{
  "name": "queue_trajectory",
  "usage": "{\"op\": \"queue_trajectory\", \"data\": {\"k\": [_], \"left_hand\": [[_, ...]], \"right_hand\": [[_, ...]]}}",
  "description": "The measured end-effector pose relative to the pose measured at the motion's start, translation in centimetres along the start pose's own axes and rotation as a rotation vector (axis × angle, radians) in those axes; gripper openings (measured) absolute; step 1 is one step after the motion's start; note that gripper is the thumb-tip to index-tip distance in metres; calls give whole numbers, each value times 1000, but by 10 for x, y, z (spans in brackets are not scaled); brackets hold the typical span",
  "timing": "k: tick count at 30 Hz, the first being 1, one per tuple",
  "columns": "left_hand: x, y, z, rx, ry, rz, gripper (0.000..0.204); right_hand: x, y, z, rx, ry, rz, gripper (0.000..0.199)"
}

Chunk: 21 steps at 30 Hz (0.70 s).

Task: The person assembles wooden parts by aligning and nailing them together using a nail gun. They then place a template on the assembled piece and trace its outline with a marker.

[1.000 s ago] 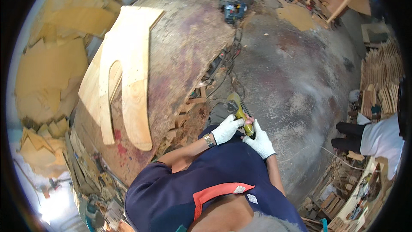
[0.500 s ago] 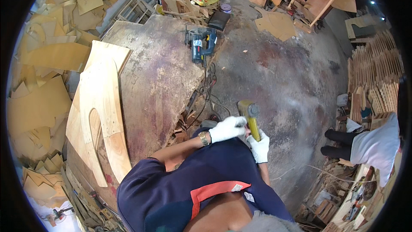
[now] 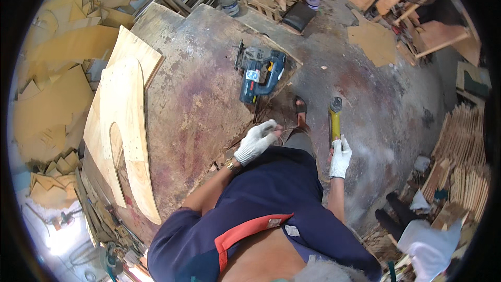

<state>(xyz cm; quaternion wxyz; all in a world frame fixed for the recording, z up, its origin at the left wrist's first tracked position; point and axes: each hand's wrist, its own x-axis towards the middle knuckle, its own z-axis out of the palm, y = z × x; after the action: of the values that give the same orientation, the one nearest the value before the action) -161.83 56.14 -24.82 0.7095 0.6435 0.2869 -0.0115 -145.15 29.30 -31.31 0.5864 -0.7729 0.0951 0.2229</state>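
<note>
Fingers of the right hand are gripping the near end of a yellow power tool above the floor, right of the surface. The left hand is half-curling its fingers; whether they are holding anything, I cannot tell. Farther off, a blue jigsaw is lying, with pale wooden panels at left.

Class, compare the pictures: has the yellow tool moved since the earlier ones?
Yes. Judged against the tan sheet on the floor, the yellow tool in the right hand has moved forward, closer to that sheet.
</note>
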Motion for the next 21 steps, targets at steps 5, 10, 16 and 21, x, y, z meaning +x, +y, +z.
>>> {"op": "queue_trajectory", "data": {"k": [5, 10, 16, 21], "left_hand": [[31, 0, -33, -1, 416, -148, 27], [47, 28, -3, -119, 738, -190, 31], [82, 74, 58, -5, 733, -365, 40], [92, 103, 70, 92, 899, -545, 52]], "right_hand": [[151, -57, 33, -426, -249, -330, 43], [261, -142, 110, -904, -425, -688, 41], [372, -175, 225, -1272, -810, -1117, 40], [397, -162, 296, -1181, -1083, -1581, 40]]}}
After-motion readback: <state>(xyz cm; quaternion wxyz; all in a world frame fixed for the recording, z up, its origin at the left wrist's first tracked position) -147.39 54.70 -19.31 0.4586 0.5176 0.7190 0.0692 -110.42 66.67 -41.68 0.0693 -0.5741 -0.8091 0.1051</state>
